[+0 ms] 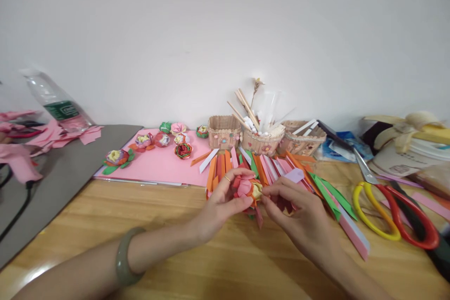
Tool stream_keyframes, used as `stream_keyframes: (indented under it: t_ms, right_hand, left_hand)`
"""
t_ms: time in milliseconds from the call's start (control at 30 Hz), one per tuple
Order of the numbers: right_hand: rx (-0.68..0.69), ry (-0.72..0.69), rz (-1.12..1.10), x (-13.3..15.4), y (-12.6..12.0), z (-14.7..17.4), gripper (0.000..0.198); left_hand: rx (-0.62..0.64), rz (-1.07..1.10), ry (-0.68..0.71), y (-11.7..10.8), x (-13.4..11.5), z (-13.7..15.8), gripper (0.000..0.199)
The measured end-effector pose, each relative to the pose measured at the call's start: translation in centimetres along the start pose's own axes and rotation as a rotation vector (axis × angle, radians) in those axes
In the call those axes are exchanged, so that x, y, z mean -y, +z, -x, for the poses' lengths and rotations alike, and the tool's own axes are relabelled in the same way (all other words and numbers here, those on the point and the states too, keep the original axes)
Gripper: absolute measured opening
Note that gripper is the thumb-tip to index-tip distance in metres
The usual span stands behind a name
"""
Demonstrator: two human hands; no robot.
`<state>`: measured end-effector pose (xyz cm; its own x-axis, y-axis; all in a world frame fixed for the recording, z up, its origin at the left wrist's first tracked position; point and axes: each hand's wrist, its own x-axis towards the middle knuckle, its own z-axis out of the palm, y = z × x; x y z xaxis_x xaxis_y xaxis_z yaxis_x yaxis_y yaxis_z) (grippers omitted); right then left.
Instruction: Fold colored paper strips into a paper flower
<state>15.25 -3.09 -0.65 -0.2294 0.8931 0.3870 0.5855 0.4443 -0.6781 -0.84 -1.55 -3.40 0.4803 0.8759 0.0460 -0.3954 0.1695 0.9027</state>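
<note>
A folded paper flower (246, 187) in pink, orange and pale yellow is held above the table in front of me. My left hand (225, 199) is closed round its left side, thumb in front and fingers behind. On the other side, my right hand (293, 201) has thumb and forefinger pinched at the flower's yellow part; its other fingers are curled. Behind both hands lie many folded paper strips (269, 168) in orange, pink, white and green. Green and pink strips (337, 211) stick out to the right of my right hand.
Several finished paper flowers (144, 140) sit on a pink sheet (176, 168) at left. Three small baskets (225, 133) stand by the wall. At right lie red-and-yellow scissors (397, 215) beside a white tub (401, 154). Far left are a pink glue gun (19, 161) and a bottle (61, 103).
</note>
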Motion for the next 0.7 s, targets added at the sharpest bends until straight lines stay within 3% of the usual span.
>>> stream_keyframes:
  t_ms: [700]
  right_hand:
    - [0.026, -0.053, 0.000, -0.05, -0.17, -0.10, 0.016]
  left_hand:
    - [-0.062, -0.041, -0.029, 0.04, -0.08, 0.12, 0.032]
